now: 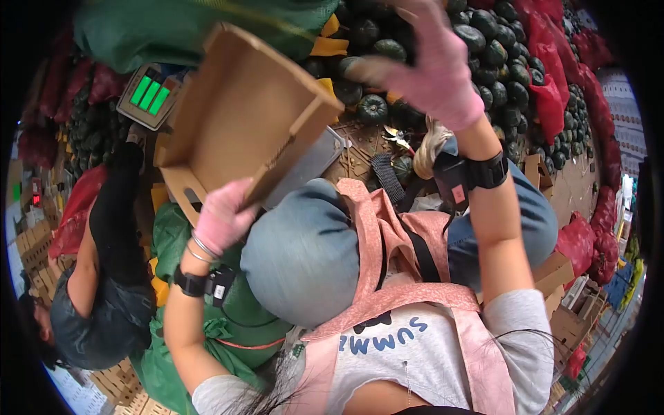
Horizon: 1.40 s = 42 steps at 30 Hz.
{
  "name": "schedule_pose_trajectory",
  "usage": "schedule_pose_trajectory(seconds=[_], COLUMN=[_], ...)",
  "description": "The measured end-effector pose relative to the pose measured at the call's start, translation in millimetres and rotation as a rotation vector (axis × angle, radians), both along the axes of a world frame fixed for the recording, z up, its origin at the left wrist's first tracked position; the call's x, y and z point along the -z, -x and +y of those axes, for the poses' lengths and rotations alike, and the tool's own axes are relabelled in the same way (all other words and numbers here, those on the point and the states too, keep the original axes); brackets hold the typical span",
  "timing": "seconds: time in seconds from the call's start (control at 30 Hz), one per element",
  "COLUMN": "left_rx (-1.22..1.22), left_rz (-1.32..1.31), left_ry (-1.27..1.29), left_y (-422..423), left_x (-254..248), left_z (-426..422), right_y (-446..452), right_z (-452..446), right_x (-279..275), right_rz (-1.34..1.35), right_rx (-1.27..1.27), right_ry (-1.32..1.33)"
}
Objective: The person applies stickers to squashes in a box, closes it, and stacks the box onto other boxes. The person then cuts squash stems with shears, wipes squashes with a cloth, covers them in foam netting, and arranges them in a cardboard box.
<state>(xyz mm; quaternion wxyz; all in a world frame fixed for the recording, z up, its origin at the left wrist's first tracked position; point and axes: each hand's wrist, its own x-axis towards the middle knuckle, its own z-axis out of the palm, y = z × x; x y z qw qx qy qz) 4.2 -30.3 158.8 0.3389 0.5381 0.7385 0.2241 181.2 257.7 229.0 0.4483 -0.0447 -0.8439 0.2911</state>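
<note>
My left hand, in a pink glove, grips the lower edge of a brown cardboard box. The box is tilted up, its hollow side towards me, and I see nothing inside it. My right hand, also pink-gloved, is raised over the pile of dark green squash. Its fingers are spread and slightly blurred, with nothing held. Under the box, a grey plastic tray is partly hidden. Beyond my knees, pruning shears and a bundle of pale twine lie near the squash.
A scale with a green lit display stands left of the box. Green sacks are at the top and beside my left leg. Red mesh bags line the right. Another person sits at the left, near stacked cartons.
</note>
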Motion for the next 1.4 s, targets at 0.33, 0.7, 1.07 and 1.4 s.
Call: schedule_pose_trajectory(seconds=[0.33, 0.7, 1.07, 1.4], left_rx=[0.223, 0.525, -0.117, -0.482], left_rz=[0.301, 0.023, -0.948, -1.676], left_ry=[0.460, 0.833, 0.329, -0.074], left_y=[-14.4, -0.1, 28.8, 16.7], left_x=[155.6, 172.8, 129.4, 167.8], left_z=[-18.7, 36.4, 139.9, 99.5], right_y=[-146.3, -20.2, -56.3, 49.7], right_z=[17.5, 28.1, 13.0, 52.5], right_x=[283.7, 325.2, 273.5, 278.9], right_rz=[-1.738, -1.415, -0.596, -0.684], right_rx=[0.640, 0.480, 0.439, -0.111], right_ry=[0.531, 0.134, 1.315, 0.315])
